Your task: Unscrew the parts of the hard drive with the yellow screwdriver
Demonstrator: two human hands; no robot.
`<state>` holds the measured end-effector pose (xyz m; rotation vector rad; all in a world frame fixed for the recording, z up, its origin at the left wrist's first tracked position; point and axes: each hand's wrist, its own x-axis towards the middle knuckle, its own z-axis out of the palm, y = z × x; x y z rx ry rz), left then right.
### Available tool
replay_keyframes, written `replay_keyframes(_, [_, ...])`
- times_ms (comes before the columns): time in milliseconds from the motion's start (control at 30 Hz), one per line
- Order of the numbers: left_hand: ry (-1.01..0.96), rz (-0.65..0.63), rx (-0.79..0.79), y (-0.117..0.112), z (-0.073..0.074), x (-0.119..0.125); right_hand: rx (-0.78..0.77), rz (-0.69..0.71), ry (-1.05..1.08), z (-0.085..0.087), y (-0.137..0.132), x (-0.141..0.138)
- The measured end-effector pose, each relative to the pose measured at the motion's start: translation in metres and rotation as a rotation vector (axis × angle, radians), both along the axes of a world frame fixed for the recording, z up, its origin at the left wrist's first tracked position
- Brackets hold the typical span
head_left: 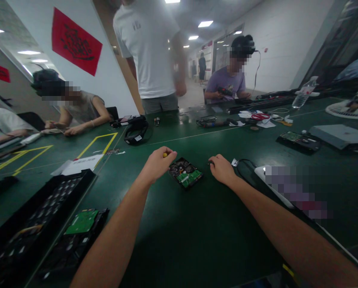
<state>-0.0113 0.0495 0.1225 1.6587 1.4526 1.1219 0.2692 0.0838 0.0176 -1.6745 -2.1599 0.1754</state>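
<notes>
A hard drive [185, 173] lies on the green table between my two hands, its green circuit board facing up. My left hand [158, 163] is closed at the drive's upper left edge. Between its thumb and fingers shows the end of a small yellow object [165, 155]; the rest is hidden. To the right of the drive, apart from it, my right hand [222, 169] rests low over the table with its fingers curled together. Something small and dark [210, 162] shows at its fingertips, too small to name.
A black tray-like casing [41, 216] and several drives with a green board [82, 221] lie left. At right are a white power strip [275, 188], another drive [299, 142], a grey metal box [342, 136] and a water bottle [305, 94]. Other people sit and stand across the table.
</notes>
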Motion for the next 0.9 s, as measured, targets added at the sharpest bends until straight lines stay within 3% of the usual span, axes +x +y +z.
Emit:
replay_keyframes(67, [0.227,0.030,0.050,0.004,-0.010,-0.004,0.020,0.015,-0.018,-0.003,0.002,0.001])
replay_keyframes(133, [0.492,0.086,-0.029,0.007,-0.021,-0.006,0.046,0.025,-0.039,-0.004,0.002,-0.002])
replay_keyframes(333, [0.661,0.124,-0.178,0.010,-0.042,-0.007,0.063,0.030,-0.028,-0.002,0.001,-0.003])
replay_keyframes(600, [0.929,-0.031,-0.302,0.007,-0.039,-0.006,0.060,0.019,-0.017,-0.003,0.005,-0.001])
replay_keyframes(900, [1.052,-0.153,-0.314,0.008,-0.040,-0.011,0.074,0.011,-0.022,-0.004,0.003,-0.004])
